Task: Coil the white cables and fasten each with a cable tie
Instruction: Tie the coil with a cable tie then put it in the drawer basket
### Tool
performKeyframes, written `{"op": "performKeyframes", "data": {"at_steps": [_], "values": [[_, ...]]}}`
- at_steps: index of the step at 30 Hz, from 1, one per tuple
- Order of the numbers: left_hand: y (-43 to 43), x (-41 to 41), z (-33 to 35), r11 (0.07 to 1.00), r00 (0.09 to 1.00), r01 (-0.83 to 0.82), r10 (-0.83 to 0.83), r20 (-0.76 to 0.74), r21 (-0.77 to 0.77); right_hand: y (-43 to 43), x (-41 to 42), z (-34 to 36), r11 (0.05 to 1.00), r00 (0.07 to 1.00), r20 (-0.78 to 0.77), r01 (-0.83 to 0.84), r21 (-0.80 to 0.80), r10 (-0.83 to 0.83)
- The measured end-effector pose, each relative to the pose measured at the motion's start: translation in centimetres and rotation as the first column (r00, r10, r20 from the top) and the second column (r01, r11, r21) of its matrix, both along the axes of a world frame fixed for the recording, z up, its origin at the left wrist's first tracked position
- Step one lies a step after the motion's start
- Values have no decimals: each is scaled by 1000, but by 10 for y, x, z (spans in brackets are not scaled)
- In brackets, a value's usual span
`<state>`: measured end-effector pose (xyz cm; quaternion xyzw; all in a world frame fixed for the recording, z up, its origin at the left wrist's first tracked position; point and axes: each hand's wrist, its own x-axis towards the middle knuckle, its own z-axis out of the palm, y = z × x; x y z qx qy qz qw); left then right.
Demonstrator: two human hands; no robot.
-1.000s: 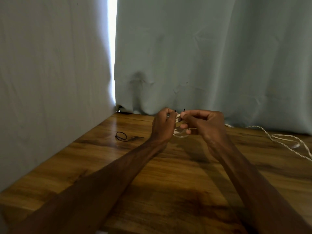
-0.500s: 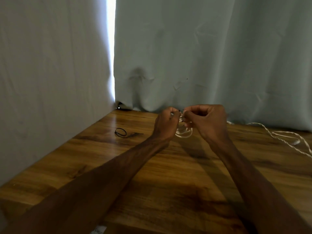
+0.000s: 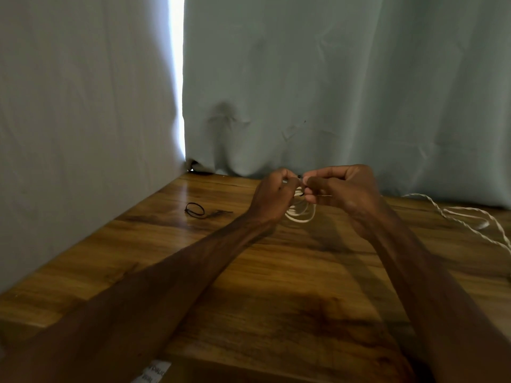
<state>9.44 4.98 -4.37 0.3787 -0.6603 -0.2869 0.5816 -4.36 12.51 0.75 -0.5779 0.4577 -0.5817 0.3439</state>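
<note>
Hands: two, left hand and right hand.
White cables: two, a coil between the hands and a loose cable by the table's right edge.
Cable ties: two black, a looped tie near the back left corner and a tie tip at the fingertips.
Curtains: two.
Paper slip: one, at the near edge.

Table: brown wood with dark grain streaks is gleaming near its far left corner.
Back curtain: pale grey-blue cloth is hanging down to the table's far edge, creasing there.
Side cloth: a similar sheet is hanging along the left.
Gap: daylight is glaring between them.
Paper slip: printed white paper is peeking in at the bottom edge.
</note>
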Motion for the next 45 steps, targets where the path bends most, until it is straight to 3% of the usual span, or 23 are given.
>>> {"op": "performKeyframes", "data": {"at_steps": [21,45], "values": [[3,8,6,974,958,-70,126,258,-213,-5,-3,-2,997,996,88,-11,76,5],[5,8,4,966,945,-93,163,284,-243,-4,-1,-1,992,993,114,10,130,-25]]}}
